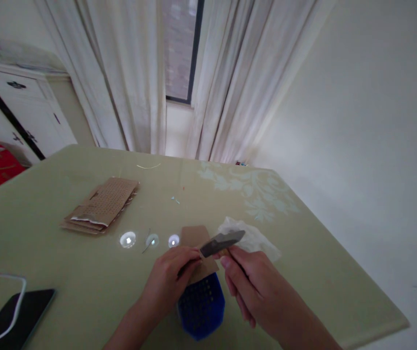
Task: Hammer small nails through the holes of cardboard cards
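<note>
My left hand (170,279) pinches a small brown cardboard piece (198,250) and holds it above the table. My right hand (247,284) grips a grey utility knife (222,241), its blade lying across the card's right edge. A blue perforated container (201,307) sits on the table just under both hands. A crumpled clear plastic bag (252,238) lies behind the knife.
A stack of perforated cardboard sheets (101,206) lies at the left middle of the green table (303,272). Three small shiny round pieces (127,239) sit before it. A black phone (13,318) with a white cable lies at the near left. Curtains and a white cabinet stand behind.
</note>
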Available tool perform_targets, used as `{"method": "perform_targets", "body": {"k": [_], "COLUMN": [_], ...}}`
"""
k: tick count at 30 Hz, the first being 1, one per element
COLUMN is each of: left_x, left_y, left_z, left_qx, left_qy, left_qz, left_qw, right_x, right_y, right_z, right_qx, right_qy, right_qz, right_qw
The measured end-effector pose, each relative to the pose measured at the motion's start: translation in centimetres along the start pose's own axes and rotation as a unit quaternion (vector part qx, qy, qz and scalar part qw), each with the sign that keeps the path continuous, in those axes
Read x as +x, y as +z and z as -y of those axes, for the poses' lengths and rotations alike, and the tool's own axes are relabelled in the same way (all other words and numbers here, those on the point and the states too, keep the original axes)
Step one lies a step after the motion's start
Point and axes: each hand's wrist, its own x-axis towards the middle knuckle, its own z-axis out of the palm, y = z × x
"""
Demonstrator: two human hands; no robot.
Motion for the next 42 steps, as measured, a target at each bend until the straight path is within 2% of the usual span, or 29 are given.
{"method": "perform_targets", "body": {"k": [5, 9, 13, 19, 23, 28, 33, 39, 42], "left_x": [-0.1, -0.1, -0.1, 0.0, -0.1, -0.5, -0.9, -0.8, -0.8], "left_y": [0.2, 0.2, 0.1, 0.2, 0.2, 0.4, 0.7, 0.7, 0.7], "left_z": [0.1, 0.2, 0.0, -0.1, -0.2, -0.1, 0.4, 0.4, 0.3], "left_qx": [-0.007, -0.003, -0.005, -0.002, -0.004, 0.043, 0.073, 0.084, 0.077], "left_qy": [-0.001, -0.008, -0.018, -0.018, -0.034, -0.07, -0.05, -0.039, -0.036], "left_qz": [-0.001, 0.01, 0.042, 0.032, 0.046, 0.051, 0.034, 0.032, 0.032], "left_qw": [1.0, 1.0, 0.999, 0.999, 0.998, 0.995, 0.996, 0.995, 0.996], "right_x": [0.7, 0.7, 0.7, 0.5, 0.4, 0.0, 0.7, 1.1, 1.2], "right_y": [0.8, 0.9, 1.3, 1.6, 1.8, 1.9, 2.8, 3.4, 3.4], "right_z": [0.3, 0.3, -0.2, -1.0, -1.0, -0.8, -1.9, -2.4, -2.4], "right_qx": [-0.021, -0.046, -0.092, -0.127, -0.139, -0.149, -0.178, -0.181, -0.183], "right_qy": [-0.051, -0.055, -0.058, -0.049, -0.045, -0.015, -0.012, -0.014, -0.022], "right_qz": [-0.025, -0.062, -0.03, -0.059, -0.027, -0.062, -0.01, -0.035, 0.0], "right_qw": [0.998, 0.996, 0.994, 0.989, 0.989, 0.987, 0.984, 0.983, 0.983]}}
